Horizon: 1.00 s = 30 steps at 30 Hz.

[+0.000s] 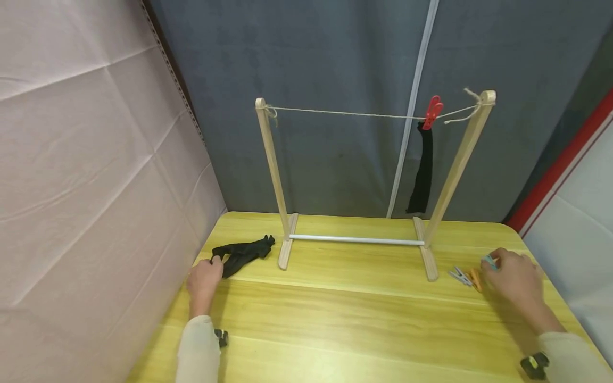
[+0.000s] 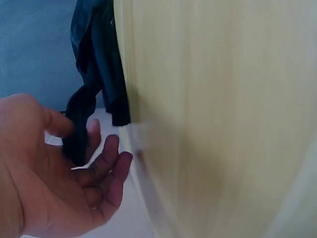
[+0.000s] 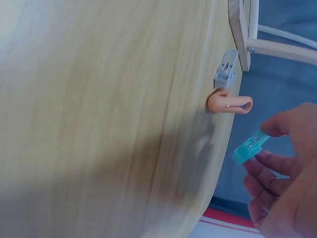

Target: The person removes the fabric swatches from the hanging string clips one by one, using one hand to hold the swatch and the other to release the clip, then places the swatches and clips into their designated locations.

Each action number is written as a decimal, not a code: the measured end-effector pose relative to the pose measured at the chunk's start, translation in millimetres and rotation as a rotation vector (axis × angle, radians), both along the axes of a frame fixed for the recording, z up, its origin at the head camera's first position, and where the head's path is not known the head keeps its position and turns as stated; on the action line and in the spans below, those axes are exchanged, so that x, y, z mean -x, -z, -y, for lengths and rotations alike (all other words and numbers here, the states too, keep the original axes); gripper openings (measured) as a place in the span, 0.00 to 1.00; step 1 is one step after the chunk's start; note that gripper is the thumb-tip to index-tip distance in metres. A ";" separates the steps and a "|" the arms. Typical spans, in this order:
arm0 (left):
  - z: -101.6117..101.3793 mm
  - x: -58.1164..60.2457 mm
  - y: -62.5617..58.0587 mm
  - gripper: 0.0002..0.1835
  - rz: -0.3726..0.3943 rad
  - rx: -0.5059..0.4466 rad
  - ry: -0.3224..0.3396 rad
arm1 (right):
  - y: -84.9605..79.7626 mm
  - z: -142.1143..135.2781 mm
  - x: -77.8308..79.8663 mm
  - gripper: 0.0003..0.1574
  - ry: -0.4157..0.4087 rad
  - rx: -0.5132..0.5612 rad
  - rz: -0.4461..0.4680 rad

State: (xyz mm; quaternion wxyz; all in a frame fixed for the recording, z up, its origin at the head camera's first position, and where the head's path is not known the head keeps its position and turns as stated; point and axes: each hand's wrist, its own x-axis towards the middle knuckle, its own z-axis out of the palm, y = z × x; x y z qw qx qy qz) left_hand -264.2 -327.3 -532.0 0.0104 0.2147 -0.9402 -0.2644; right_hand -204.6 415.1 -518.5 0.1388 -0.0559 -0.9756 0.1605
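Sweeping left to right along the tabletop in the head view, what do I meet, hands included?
Left hand → black cloth → rack's left foot → white bar → rack's right foot → grey peg → orange peg → teal peg → right hand

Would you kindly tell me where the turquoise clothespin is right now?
In the head view, the turquoise clothespin is at the right, pinched in the right hand, just right of the orange clothespin.
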 end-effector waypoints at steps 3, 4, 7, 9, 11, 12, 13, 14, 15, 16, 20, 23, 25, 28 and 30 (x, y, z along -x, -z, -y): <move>3.7 -4.7 -5.6 0.40 0.070 0.099 0.012 | 2.6 -9.0 -3.7 0.25 0.014 0.003 0.027; 4.6 -6.3 -7.7 0.41 0.090 0.124 0.018 | 3.5 -11.7 -4.7 0.26 0.015 -0.001 0.033; 7.0 -10.2 -12.4 0.41 0.114 0.175 0.024 | 6.0 -18.9 -6.4 0.28 0.009 -0.014 0.060; 8.7 -12.1 -13.7 0.41 0.116 0.189 0.019 | 7.7 -23.5 -7.0 0.31 0.000 -0.018 0.087; 10.2 -13.6 -14.0 0.41 0.112 0.191 0.017 | 10.1 -27.8 -7.5 0.32 -0.010 -0.023 0.114; 10.7 -14.4 -13.9 0.41 0.111 0.184 0.014 | 11.7 -29.9 -7.5 0.34 -0.017 -0.020 0.134; 11.1 -15.0 -13.7 0.42 0.111 0.180 0.014 | 13.4 -31.6 -7.7 0.35 -0.019 -0.018 0.150; 11.3 -15.5 -13.3 0.42 0.113 0.176 0.013 | 15.1 -33.1 -8.0 0.35 -0.023 -0.013 0.166; 11.1 -16.0 -13.1 0.42 0.114 0.173 0.013 | 17.0 -34.3 -8.1 0.35 -0.025 -0.010 0.177; 10.4 -16.2 -12.5 0.42 0.113 0.170 0.012 | 18.3 -35.2 -8.6 0.35 -0.026 -0.006 0.183; 5.0 -16.2 -11.2 0.42 0.098 0.152 -0.002 | 21.8 -37.5 -12.0 0.33 -0.021 0.015 0.197; -0.5 -15.9 -11.4 0.43 0.067 0.134 -0.007 | 21.1 -38.0 -14.7 0.30 -0.024 0.020 0.194; -4.3 -16.2 -11.7 0.43 0.030 0.125 -0.011 | 19.1 -37.8 -16.2 0.30 -0.026 0.019 0.196; -9.8 -16.6 -12.4 0.41 -0.062 0.117 -0.035 | 14.0 -38.2 -16.7 0.36 -0.040 0.030 0.228; -13.7 -16.6 -13.9 0.40 -0.130 0.122 -0.049 | 10.0 -38.2 -16.9 0.41 -0.048 0.048 0.250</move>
